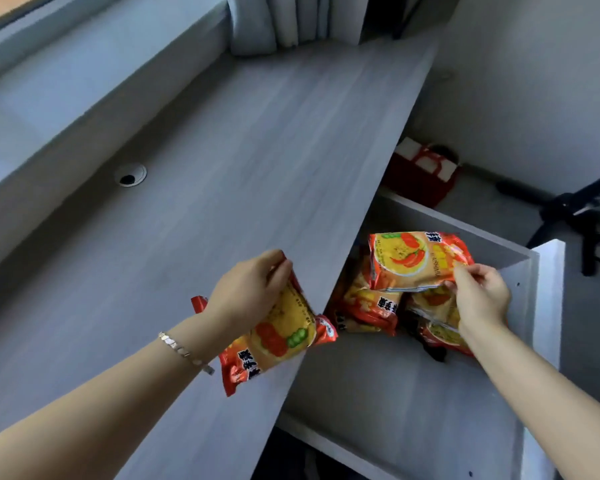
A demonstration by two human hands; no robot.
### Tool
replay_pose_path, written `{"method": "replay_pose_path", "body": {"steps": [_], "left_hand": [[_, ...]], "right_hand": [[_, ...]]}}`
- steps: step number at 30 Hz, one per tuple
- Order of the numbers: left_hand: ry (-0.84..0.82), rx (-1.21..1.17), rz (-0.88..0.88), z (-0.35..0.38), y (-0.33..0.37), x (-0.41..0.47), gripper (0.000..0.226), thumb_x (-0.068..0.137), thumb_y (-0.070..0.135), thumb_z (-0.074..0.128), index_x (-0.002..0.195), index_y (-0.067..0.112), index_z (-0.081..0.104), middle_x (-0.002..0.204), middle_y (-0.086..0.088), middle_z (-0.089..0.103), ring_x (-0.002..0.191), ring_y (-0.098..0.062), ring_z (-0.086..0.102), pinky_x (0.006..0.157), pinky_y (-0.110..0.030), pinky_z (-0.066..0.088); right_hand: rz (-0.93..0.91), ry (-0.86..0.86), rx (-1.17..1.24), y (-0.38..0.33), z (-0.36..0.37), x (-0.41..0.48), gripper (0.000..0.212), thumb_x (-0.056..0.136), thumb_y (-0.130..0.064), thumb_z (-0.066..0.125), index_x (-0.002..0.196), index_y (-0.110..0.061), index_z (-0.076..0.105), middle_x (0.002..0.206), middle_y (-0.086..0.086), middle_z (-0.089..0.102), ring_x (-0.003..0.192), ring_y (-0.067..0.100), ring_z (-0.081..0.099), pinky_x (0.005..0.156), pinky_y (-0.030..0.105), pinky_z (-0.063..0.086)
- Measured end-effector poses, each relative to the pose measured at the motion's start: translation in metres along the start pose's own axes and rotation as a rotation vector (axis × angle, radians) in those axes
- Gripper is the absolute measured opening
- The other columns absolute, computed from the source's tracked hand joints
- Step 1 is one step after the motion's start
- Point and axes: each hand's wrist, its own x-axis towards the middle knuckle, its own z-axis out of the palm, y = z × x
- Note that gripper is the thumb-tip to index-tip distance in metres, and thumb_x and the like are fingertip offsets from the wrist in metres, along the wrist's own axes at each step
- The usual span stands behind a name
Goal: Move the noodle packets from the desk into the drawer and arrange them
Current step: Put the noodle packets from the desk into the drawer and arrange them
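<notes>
Head view | left hand [248,289] is gripping a noodle packet [278,337] at desk [222,150] edge | right hand [478,296] is pinching another packet [416,259] over the drawer [395,410], 2 o'clock | packets are looking light, crinkly, brittle inside; edge seams are offering best hold

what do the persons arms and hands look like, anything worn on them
Both forearms are bare, with no sleeves in view and no gloves. The left hand has a slim silver-coloured link bracelet at the wrist. The right hand and its wrist show no jewellery or watch. No rings are visible.
</notes>
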Motion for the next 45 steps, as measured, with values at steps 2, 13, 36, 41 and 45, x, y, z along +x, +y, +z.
{"method": "replay_pose_path", "body": {"steps": [2,13,36,41,45], "left_hand": [[-0.005,-0.085,-0.005,0.012,0.026,0.006,0.029,0.099,0.033,0.039,0.089,0.011,0.055,0.082,-0.011,0.063,0.078,-0.03,0.059,0.071,-0.041,0.048],[-0.287,0.015,0.142,0.085,0.105,0.014,0.027,0.099,0.035,0.04,0.101,0.016,0.06,0.083,-0.001,0.06,0.077,-0.019,0.06,0.067,-0.034,0.051],[-0.848,0.813,0.02,0.194,-0.004,0.0,0.047,0.101,0.02,0.036,0.146,0.009,0.027,0.152,-0.015,0.029,0.14,-0.027,0.027,0.106,-0.016,0.034],[-0.691,0.81,-0.107,0.212,-0.024,-0.016,0.055,0.094,0.024,0.047,0.145,0.022,0.027,0.155,-0.008,0.017,0.144,-0.032,0.012,0.12,-0.041,0.003],[-0.685,0.752,-0.046,0.211,-0.023,-0.023,0.056,0.091,0.046,0.042,0.144,0.037,0.028,0.149,-0.016,0.026,0.138,-0.04,0.022,0.118,-0.049,0.0]], "right_hand": [[0.03,-0.01,-0.092,0.024,-0.021,0.017,0.025,0.08,-0.008,0.056,0.063,-0.026,0.05,0.078,0.006,0.062,0.052,0.001,0.062,0.057,0.02,0.046],[-0.089,-0.928,-0.282,-0.005,-0.055,-0.032,0.052,0.078,-0.022,0.07,0.122,-0.032,0.045,0.119,-0.008,0.055,0.12,0.014,0.049,0.108,0.035,0.038],[0.318,-1.086,-0.473,0.185,0.012,-0.07,0.052,0.088,-0.019,0.059,0.135,-0.009,0.039,0.129,0.014,0.055,0.115,0.03,0.057,0.099,0.042,0.048],[0.293,-1.138,-0.55,0.196,0.015,-0.063,0.053,0.091,-0.017,0.052,0.14,-0.008,0.034,0.127,0.016,0.058,0.106,0.027,0.06,0.09,0.034,0.051],[0.3,-1.024,-0.539,0.192,0.009,-0.052,0.035,0.091,-0.015,0.051,0.125,-0.007,0.052,0.117,0.014,0.064,0.102,0.025,0.062,0.09,0.036,0.051]]}}
